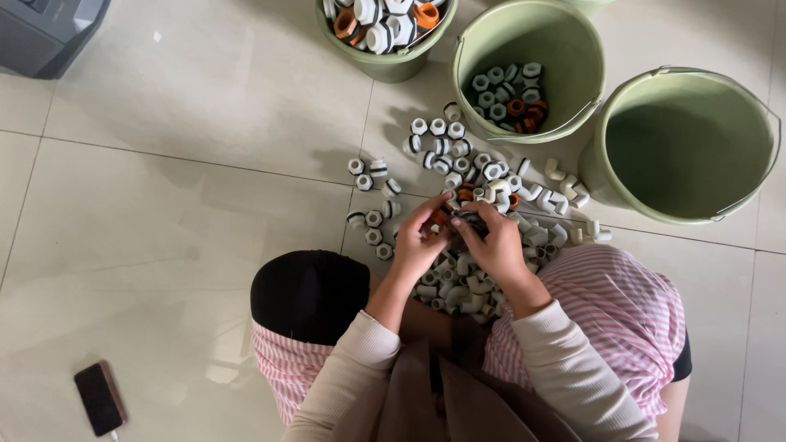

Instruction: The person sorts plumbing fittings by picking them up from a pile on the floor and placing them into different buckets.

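Both hands meet over the heap: the left hand (417, 243) pinches a small orange plastic ring fitting (440, 218) at its rim, and the right hand (491, 245) has its fingers curled round a dark part I can't make out. These look light, rigid and smooth (best gripped across the edges). White plastic threaded fittings (458, 282) crowd the tiled floor (164, 205), and three green buckets (688, 147) stand beyond.

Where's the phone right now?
In the head view the phone lies on the floor tiles at lower left, beyond the person's left knee, far from the pile of fittings.
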